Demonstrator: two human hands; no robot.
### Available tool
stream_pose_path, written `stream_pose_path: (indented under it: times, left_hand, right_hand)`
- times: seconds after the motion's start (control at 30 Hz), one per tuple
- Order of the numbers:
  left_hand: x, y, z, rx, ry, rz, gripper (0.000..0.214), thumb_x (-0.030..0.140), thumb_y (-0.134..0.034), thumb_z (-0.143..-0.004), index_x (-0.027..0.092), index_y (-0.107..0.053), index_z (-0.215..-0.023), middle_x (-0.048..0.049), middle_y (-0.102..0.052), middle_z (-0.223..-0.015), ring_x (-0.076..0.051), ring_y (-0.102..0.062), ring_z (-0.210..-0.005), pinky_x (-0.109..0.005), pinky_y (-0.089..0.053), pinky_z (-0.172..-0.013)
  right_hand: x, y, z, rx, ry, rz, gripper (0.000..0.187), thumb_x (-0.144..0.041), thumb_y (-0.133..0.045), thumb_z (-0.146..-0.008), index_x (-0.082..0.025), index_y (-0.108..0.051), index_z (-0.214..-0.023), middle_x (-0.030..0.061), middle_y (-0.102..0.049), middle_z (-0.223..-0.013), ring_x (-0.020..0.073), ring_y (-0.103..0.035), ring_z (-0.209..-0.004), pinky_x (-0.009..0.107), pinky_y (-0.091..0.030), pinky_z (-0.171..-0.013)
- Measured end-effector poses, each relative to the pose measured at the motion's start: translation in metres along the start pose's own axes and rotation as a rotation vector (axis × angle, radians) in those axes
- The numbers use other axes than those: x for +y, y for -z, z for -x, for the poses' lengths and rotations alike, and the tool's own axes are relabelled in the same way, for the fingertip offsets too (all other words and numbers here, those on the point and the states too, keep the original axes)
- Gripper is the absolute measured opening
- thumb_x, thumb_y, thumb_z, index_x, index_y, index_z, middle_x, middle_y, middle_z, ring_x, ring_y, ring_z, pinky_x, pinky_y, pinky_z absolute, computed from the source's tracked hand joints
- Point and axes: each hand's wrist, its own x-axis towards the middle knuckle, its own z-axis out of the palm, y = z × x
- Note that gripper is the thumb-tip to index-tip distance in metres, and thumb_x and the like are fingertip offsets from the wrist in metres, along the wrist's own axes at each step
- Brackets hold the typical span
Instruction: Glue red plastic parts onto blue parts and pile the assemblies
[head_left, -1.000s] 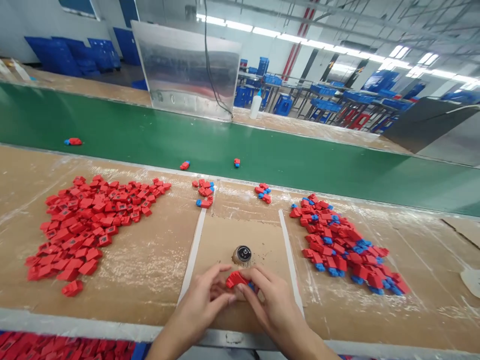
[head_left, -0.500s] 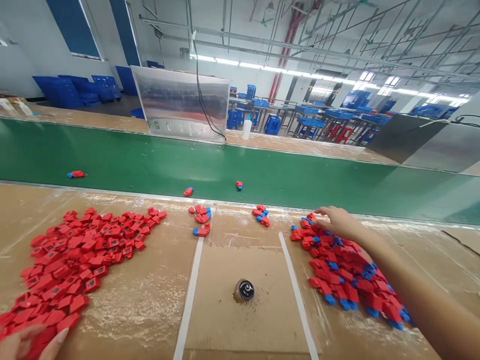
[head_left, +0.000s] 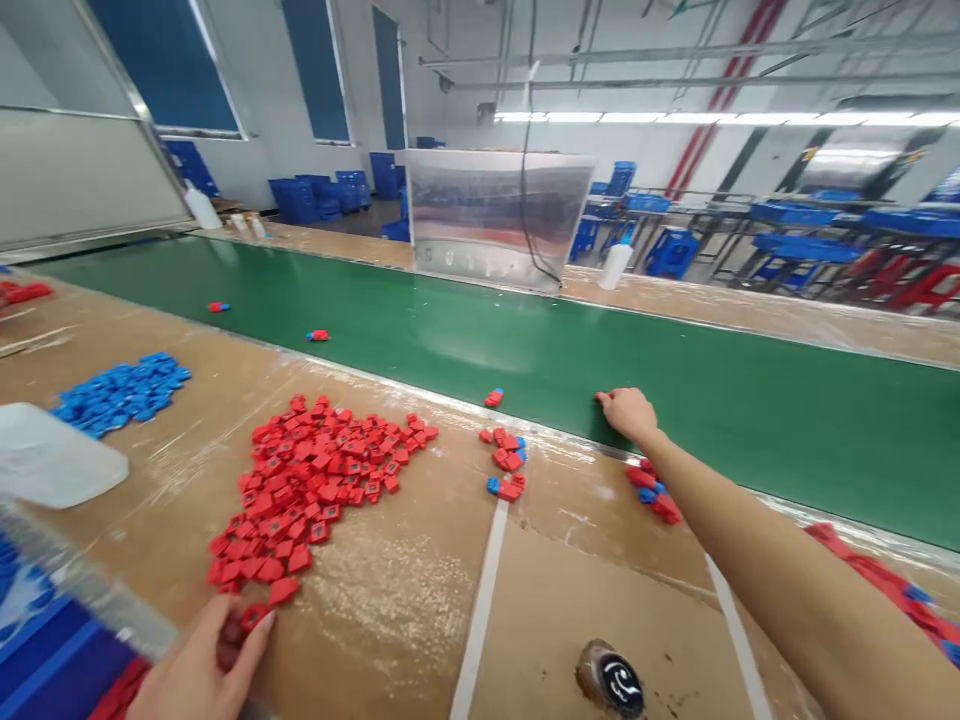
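Note:
My right hand (head_left: 628,412) reaches far out to the near edge of the green conveyor belt (head_left: 675,380), its fingers closed around a small red piece that just shows at the fingertips. My left hand (head_left: 196,665) rests at the near end of the pile of red plastic pieces (head_left: 315,480), fingers curled on a red piece at the pile's edge. A small cluster of red-and-blue assembled pieces (head_left: 507,462) lies between the pile and my right arm. Another small cluster (head_left: 654,494) lies just under my right forearm.
Several red-and-blue pieces (head_left: 493,397) ride on the belt. A heap of blue pieces (head_left: 120,388) and a white container (head_left: 52,455) sit at the left. A round black-and-white knob (head_left: 619,682) is set in the cardboard-covered bench. A metal box (head_left: 495,215) stands beyond the belt.
My view swung left. My right hand moved from the red-and-blue pile on the right out to the belt's edge. My left hand stays at the near end of the red pile.

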Motion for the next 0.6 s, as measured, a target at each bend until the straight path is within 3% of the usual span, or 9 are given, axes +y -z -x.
stream_pose_path:
  times: [0.07,0.17,0.27,0.43,0.53,0.6]
  left_hand:
    - [0.016,0.005,0.010,-0.057,0.021,0.026,0.033,0.056,-0.058,-0.072,0.024,-0.056,-0.077,-0.0008,-0.068,-0.067,-0.024,-0.066,-0.063,-0.031,-0.050,-0.059]
    - [0.038,0.002,0.026,-0.155,0.036,0.273,0.034,0.055,-0.061,-0.075,0.023,-0.055,-0.083,-0.0010,-0.069,-0.076,-0.022,-0.068,-0.072,-0.029,-0.052,-0.066]
    - [0.063,-0.011,0.042,-0.279,-0.031,0.527,0.029,0.049,-0.063,-0.080,0.023,-0.055,-0.089,0.0001,-0.067,-0.080,-0.018,-0.067,-0.076,-0.026,-0.053,-0.070]
    - [0.116,-0.049,0.066,-0.435,-0.227,0.630,0.026,0.041,-0.061,-0.085,0.022,-0.062,-0.103,-0.0007,-0.067,-0.086,-0.016,-0.065,-0.080,-0.024,-0.052,-0.073]
    - [0.150,-0.072,0.082,-0.564,-0.348,0.666,0.025,0.037,-0.060,-0.086,0.020,-0.067,-0.103,-0.0026,-0.070,-0.087,-0.017,-0.066,-0.078,-0.025,-0.052,-0.071]
    - [0.171,-0.082,0.096,-0.642,-0.398,0.672,0.022,0.035,-0.061,-0.085,0.019,-0.069,-0.099,-0.0027,-0.071,-0.083,-0.016,-0.065,-0.073,-0.025,-0.051,-0.068]
  right_hand:
    - [0.004,0.004,0.005,-0.005,-0.007,-0.021,0.026,-0.033,-0.057,-0.095,-0.010,-0.067,-0.102,0.0145,-0.067,-0.103,0.0260,-0.064,-0.098,0.043,-0.051,-0.086]
    - [0.016,0.019,0.023,-0.003,0.008,-0.085,0.024,-0.030,-0.060,-0.089,-0.009,-0.070,-0.095,0.0199,-0.069,-0.098,0.0328,-0.065,-0.097,0.042,-0.050,-0.079]
    - [0.029,0.038,0.059,-0.005,0.075,-0.189,0.022,-0.031,-0.062,-0.085,-0.013,-0.069,-0.093,0.0159,-0.071,-0.097,0.0295,-0.067,-0.090,0.036,-0.050,-0.074]
    - [0.054,0.064,0.163,-0.105,0.258,-0.375,0.026,-0.041,-0.059,-0.086,-0.018,-0.066,-0.097,0.0062,-0.072,-0.090,0.0189,-0.068,-0.075,0.028,-0.052,-0.067]
    - [0.063,0.070,0.235,-0.154,0.428,-0.560,0.026,-0.038,-0.055,-0.088,-0.019,-0.064,-0.103,0.0069,-0.071,-0.095,0.0190,-0.067,-0.079,0.029,-0.053,-0.069]
    - [0.065,0.071,0.276,-0.111,0.500,-0.597,0.023,-0.034,-0.053,-0.090,-0.020,-0.063,-0.106,0.0072,-0.070,-0.098,0.0195,-0.067,-0.082,0.032,-0.054,-0.072]
